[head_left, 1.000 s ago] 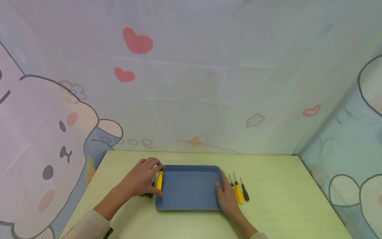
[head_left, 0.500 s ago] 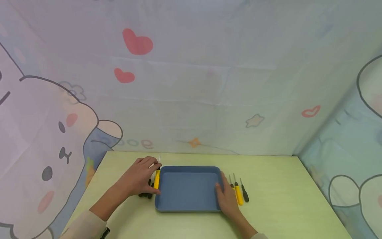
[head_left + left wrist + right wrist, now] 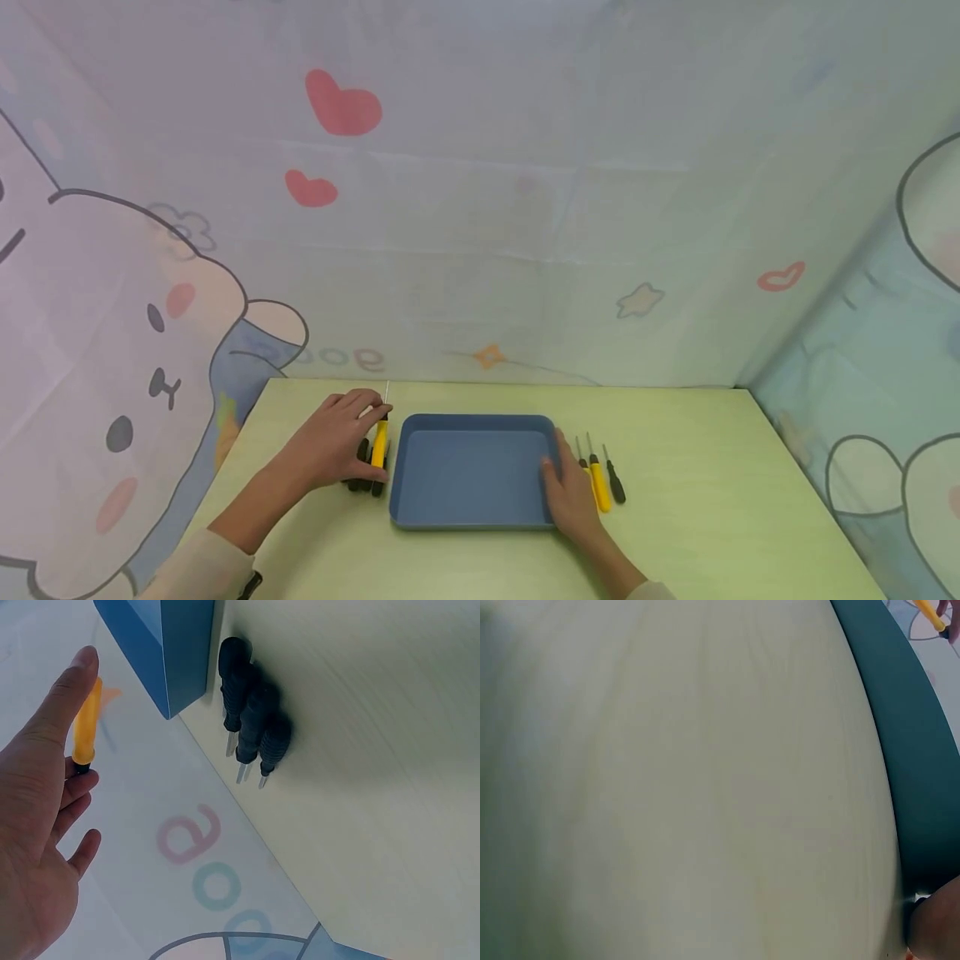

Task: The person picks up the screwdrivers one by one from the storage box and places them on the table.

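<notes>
My left hand [image 3: 330,442] pinches a yellow-handled screwdriver [image 3: 380,446] between thumb and fingertips, its thin shaft pointing away from me. Below it, left of the blue tray [image 3: 472,479], lie several black-handled screwdrivers [image 3: 256,712], side by side on the table in the left wrist view. That view shows the yellow handle [image 3: 88,724] held well off the table. My right hand [image 3: 572,500] grips the tray's right edge, thumb over the rim on the inner side and fingers along the outside. Only the tray's outer wall [image 3: 907,765] and a bit of that hand show in the right wrist view.
Right of the tray, a yellow screwdriver [image 3: 601,485] and a small black screwdriver [image 3: 616,485] lie beside another one partly hidden by my right hand. The pale green table [image 3: 720,492] ends at a printed cloth backdrop [image 3: 480,208].
My left hand has moved left with the yellow screwdriver, from over the tray's left rim to above the black screwdrivers. My right hand and the tray stay put.
</notes>
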`<action>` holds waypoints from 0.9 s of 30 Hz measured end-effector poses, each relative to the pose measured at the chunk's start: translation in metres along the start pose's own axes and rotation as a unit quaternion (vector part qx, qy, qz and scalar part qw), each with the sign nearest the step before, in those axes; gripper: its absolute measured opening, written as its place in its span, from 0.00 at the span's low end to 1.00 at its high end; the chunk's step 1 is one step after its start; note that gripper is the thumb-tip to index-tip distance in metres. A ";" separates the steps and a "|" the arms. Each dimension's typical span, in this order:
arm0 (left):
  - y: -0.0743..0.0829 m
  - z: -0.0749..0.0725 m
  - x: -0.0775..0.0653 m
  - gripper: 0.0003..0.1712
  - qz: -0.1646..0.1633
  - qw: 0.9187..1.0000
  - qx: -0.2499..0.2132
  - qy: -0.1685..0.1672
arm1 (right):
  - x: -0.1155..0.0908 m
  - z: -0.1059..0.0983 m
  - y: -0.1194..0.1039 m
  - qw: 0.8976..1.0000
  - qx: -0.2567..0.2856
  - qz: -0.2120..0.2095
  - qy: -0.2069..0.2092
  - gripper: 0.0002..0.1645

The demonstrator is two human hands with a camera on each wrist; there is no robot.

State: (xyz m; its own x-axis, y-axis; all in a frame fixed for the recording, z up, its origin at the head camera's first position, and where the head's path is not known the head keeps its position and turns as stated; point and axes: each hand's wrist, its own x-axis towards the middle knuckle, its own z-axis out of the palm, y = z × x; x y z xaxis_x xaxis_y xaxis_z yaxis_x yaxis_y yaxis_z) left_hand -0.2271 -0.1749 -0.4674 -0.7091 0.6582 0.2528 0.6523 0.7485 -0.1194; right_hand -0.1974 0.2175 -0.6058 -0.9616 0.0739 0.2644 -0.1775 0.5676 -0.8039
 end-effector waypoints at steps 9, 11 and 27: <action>-0.008 -0.002 -0.004 0.58 -0.003 1.000 0.015 -0.017 | 0.002 0.000 0.001 1.000 -0.001 0.001 -0.001 0.35; -0.009 -0.002 -0.006 0.58 -0.007 1.000 0.017 -0.019 | 0.002 0.000 0.002 1.000 0.002 0.008 -0.005 0.36; -0.025 0.009 -0.022 0.58 -0.015 0.999 0.040 -0.020 | 0.001 0.000 0.002 1.000 -0.004 0.002 -0.008 0.35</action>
State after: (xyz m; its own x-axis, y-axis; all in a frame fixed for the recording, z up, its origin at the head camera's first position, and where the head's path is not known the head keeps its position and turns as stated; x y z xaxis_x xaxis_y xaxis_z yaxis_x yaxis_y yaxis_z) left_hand -0.2302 -0.2074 -0.4782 -0.7393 0.6364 0.2200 0.6079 0.7713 -0.1883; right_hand -0.1989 0.2188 -0.6068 -0.9655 0.0621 0.2529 -0.1728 0.5737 -0.8006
